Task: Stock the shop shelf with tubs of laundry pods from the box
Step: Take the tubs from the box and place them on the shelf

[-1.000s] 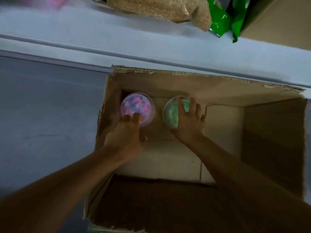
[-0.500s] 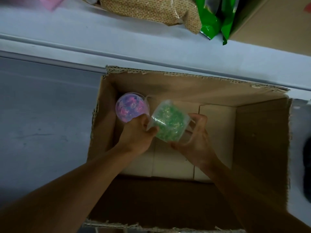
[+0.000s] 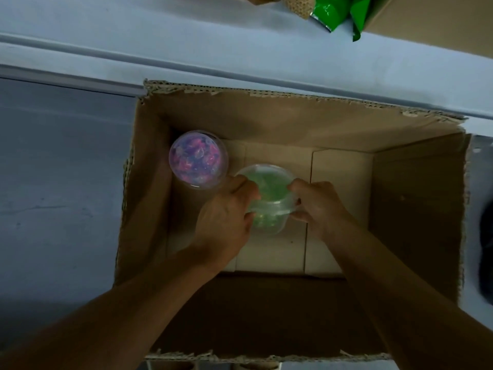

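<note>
Between both hands [image 3: 272, 206], left [image 3: 226, 214] and right [image 3: 317, 206], sat the green tub [image 3: 266, 198], gripped and tilted. Beyond the left hand stood the pink tub [image 3: 198, 158], untouched.

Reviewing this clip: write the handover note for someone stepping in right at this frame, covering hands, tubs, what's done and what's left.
Left hand and right hand: both grip the green tub, one on each side, inside the cardboard box.
Pink-purple tub: upright in the box's far-left corner, untouched.
Shelf: its pale edge runs just beyond the box; no tub is visible on the part shown.
Done: the green tub is gripped in both hands.
Left: carry it to the shelf, then come back for the pink-purple one. No other tubs show in the box.
</note>
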The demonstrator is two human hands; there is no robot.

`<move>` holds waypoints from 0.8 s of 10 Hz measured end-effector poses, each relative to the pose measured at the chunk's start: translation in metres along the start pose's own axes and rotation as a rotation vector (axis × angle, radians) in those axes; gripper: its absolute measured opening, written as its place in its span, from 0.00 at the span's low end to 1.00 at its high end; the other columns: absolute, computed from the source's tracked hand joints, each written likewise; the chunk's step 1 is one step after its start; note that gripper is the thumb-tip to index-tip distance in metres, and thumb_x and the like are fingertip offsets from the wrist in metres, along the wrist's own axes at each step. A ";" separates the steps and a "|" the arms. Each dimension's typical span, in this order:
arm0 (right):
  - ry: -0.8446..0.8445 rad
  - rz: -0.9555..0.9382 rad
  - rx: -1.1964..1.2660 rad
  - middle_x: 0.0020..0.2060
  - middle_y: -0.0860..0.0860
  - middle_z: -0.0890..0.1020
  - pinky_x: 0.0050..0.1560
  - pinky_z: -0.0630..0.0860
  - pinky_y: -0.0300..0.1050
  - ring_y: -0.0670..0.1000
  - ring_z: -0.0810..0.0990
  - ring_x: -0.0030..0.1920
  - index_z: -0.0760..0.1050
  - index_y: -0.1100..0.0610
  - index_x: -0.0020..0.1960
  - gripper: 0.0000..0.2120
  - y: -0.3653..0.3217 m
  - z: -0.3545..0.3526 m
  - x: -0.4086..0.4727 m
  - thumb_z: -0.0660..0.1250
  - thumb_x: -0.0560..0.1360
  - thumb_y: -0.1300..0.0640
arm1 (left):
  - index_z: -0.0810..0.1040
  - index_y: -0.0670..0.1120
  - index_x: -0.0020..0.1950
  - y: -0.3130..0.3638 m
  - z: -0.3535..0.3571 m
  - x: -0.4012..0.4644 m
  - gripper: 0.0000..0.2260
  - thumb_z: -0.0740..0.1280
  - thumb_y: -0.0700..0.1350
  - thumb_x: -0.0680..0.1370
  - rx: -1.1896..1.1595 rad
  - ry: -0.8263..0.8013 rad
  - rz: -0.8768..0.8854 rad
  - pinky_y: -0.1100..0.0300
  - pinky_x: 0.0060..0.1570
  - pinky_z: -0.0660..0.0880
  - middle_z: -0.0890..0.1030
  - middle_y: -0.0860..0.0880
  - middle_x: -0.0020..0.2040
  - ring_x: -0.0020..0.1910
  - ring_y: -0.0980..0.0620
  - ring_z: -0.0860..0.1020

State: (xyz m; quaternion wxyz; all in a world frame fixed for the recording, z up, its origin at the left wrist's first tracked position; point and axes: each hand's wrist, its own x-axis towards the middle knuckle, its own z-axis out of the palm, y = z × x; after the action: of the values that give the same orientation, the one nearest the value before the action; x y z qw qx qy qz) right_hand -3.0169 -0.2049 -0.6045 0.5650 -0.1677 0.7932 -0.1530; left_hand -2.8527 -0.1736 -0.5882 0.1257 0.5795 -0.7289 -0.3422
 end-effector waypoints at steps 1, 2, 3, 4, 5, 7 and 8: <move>0.134 -0.132 -0.034 0.42 0.64 0.81 0.43 0.79 0.54 0.60 0.82 0.44 0.75 0.66 0.39 0.08 0.011 -0.004 0.006 0.65 0.72 0.60 | 0.74 0.41 0.57 -0.006 0.002 0.006 0.20 0.73 0.37 0.67 -0.079 0.130 -0.202 0.54 0.53 0.73 0.74 0.45 0.55 0.54 0.47 0.73; 0.182 -0.155 -0.111 0.41 0.59 0.82 0.45 0.80 0.55 0.56 0.82 0.43 0.77 0.61 0.40 0.04 0.027 -0.008 0.015 0.64 0.72 0.62 | 0.69 0.42 0.63 -0.025 -0.002 0.012 0.24 0.73 0.42 0.70 -0.125 0.249 -0.524 0.58 0.57 0.67 0.71 0.43 0.62 0.61 0.45 0.70; 0.289 -0.188 -0.394 0.58 0.60 0.76 0.51 0.79 0.54 0.57 0.78 0.55 0.71 0.64 0.61 0.19 0.033 -0.008 0.015 0.66 0.71 0.62 | 0.61 0.42 0.71 -0.048 -0.007 0.016 0.32 0.72 0.43 0.71 -0.130 0.238 -0.678 0.59 0.59 0.66 0.67 0.40 0.68 0.66 0.43 0.67; 0.370 -0.587 -0.589 0.69 0.60 0.62 0.61 0.73 0.55 0.60 0.68 0.66 0.60 0.62 0.70 0.32 0.020 0.008 -0.002 0.70 0.70 0.63 | 0.59 0.40 0.73 -0.057 -0.010 0.018 0.33 0.71 0.43 0.73 -0.046 0.240 -0.668 0.59 0.61 0.64 0.67 0.40 0.68 0.67 0.43 0.67; 0.292 -0.914 -0.708 0.69 0.63 0.65 0.64 0.70 0.56 0.63 0.66 0.68 0.67 0.62 0.68 0.31 -0.002 0.048 -0.006 0.71 0.67 0.63 | 0.58 0.40 0.73 -0.055 -0.010 0.014 0.31 0.68 0.42 0.74 -0.016 0.248 -0.636 0.59 0.63 0.63 0.66 0.40 0.69 0.68 0.43 0.66; -0.082 -1.029 -0.941 0.72 0.57 0.62 0.68 0.65 0.53 0.58 0.63 0.70 0.59 0.57 0.74 0.49 -0.029 0.119 0.016 0.80 0.59 0.54 | 0.59 0.41 0.73 -0.062 -0.024 0.000 0.29 0.66 0.37 0.73 -0.108 0.199 -0.571 0.58 0.55 0.69 0.74 0.41 0.63 0.60 0.43 0.74; -0.088 -1.064 -1.102 0.73 0.56 0.59 0.69 0.63 0.52 0.58 0.60 0.71 0.51 0.56 0.76 0.57 -0.031 0.137 0.027 0.80 0.57 0.47 | 0.59 0.41 0.73 -0.063 -0.028 -0.005 0.29 0.65 0.36 0.73 -0.123 0.160 -0.559 0.63 0.51 0.67 0.75 0.42 0.62 0.59 0.45 0.75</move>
State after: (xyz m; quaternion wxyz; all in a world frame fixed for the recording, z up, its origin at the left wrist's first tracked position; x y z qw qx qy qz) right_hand -2.8923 -0.2522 -0.6567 0.2811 -0.7901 0.5444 0.0199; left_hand -2.7872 -0.1846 -0.6075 0.1185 0.7743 -0.5065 -0.3603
